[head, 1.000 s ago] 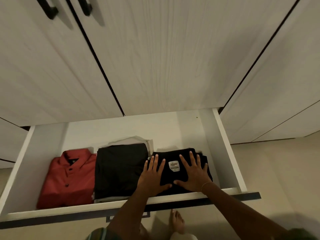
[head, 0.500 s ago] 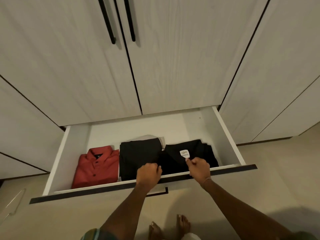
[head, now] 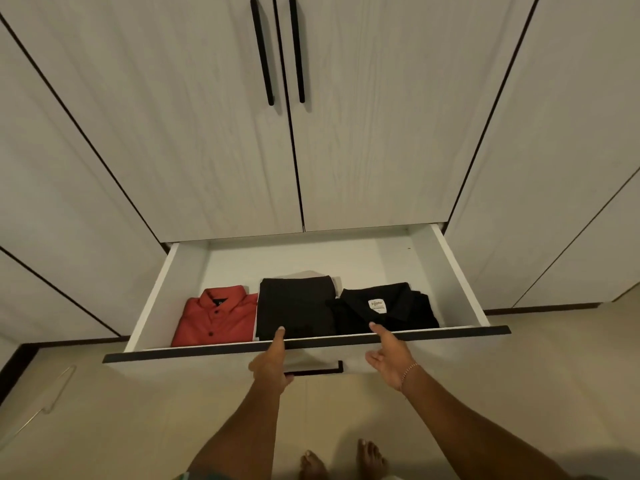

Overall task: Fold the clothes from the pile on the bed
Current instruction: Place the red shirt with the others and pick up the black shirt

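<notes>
An open white drawer (head: 458, 271) holds three folded garments side by side. A red polo shirt (head: 214, 320) lies on the left and a black folded garment (head: 294, 306) in the middle. On the right lies a black polo shirt (head: 398, 311) with a white neck label. My left hand (head: 272, 358) rests flat against the drawer's front panel, its fingertips at the dark top edge. My right hand (head: 389, 358) is in front of the same panel with fingers relaxed, one fingertip reaching the edge. Neither hand holds anything.
A black drawer handle (head: 318, 370) shows between my hands. Closed wardrobe doors with two long black handles (head: 263, 50) rise behind the drawer. A thin wire hanger (head: 41, 403) lies on the tiled floor at left. My bare feet (head: 311, 462) stand below.
Both hands have lifted off the black polo shirt and drawn back to the drawer's front panel. The view has pulled back and higher.
</notes>
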Demonstrator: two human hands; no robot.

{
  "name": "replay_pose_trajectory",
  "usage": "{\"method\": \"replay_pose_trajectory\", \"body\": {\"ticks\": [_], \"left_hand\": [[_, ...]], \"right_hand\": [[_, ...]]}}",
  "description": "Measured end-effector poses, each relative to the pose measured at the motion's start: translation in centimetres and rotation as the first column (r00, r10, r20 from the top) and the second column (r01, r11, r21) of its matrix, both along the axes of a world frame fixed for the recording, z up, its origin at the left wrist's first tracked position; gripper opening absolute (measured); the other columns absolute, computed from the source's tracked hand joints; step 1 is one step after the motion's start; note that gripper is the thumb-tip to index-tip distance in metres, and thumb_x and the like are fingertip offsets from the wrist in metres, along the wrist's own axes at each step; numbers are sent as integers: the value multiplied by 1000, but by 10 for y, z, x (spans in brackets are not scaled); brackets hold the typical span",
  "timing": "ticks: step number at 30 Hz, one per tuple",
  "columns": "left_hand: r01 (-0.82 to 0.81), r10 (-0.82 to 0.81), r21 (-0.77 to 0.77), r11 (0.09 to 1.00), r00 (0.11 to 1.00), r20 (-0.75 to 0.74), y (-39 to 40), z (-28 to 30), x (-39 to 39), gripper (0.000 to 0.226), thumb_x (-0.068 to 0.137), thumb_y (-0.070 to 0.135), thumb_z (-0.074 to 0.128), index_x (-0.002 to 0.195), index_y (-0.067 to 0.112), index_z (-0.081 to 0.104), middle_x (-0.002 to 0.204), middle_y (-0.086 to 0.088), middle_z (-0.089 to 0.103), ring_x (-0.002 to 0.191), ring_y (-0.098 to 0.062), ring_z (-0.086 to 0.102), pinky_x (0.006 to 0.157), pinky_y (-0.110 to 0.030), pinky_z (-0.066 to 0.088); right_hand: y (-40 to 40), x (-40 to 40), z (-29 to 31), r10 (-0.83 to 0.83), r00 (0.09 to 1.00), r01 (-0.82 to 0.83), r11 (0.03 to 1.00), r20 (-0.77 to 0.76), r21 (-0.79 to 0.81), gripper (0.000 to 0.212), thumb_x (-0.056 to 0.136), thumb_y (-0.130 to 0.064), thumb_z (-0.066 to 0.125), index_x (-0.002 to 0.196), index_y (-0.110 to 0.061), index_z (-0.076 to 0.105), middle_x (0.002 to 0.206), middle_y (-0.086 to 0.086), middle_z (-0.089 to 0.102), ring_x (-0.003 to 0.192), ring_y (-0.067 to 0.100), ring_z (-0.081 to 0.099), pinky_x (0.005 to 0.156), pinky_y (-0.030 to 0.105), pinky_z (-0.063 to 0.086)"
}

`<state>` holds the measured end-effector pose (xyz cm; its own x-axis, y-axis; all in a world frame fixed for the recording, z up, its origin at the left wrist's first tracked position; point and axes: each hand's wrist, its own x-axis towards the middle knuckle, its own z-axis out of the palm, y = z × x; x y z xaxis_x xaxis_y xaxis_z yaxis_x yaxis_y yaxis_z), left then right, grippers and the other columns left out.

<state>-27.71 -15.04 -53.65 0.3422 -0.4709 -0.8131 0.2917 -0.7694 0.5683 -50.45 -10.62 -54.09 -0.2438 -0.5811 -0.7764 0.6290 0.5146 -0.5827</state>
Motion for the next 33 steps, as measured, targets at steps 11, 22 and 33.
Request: {"method": "replay_pose_trajectory", "body": {"ticks": [11, 22, 33], "left_hand": [[-215, 96, -261, 941, 909, -405, -42, -17, 18, 121, 37, 74, 91, 139, 22, 54, 125, -10, 69, 116, -40, 63, 94, -68, 48], [-172, -12, -362, 916, 892, -453, -87, 14, 6, 98, 54, 78, 81, 135, 25, 63, 130, -8, 67, 121, -36, 63, 103, -60, 48], [-66, -152, -434, 899, 881, -449, -186, 11, -6, 91, 67, 72, 77, 139, 19, 60, 133, -9, 66, 121, -32, 64, 109, -52, 46]], "right_hand": [[-23, 11, 3, -86, 987, 105, 984, 136, -142, 91, 75, -31, 85, 152, -14, 39, 156, 15, 36, 140, 38, 40, 115, 50, 38], [-78, 4, 24, -140, 982, 160, 974, 125, -159, 73, 88, -22, 75, 151, -12, 38, 159, 17, 30, 144, 41, 32, 118, 47, 35], [-177, -5, 28, -140, 989, 145, 978, 44, -152, 66, 90, -17, 73, 146, -5, 40, 148, 23, 43, 134, 39, 46, 113, 44, 42]]}}
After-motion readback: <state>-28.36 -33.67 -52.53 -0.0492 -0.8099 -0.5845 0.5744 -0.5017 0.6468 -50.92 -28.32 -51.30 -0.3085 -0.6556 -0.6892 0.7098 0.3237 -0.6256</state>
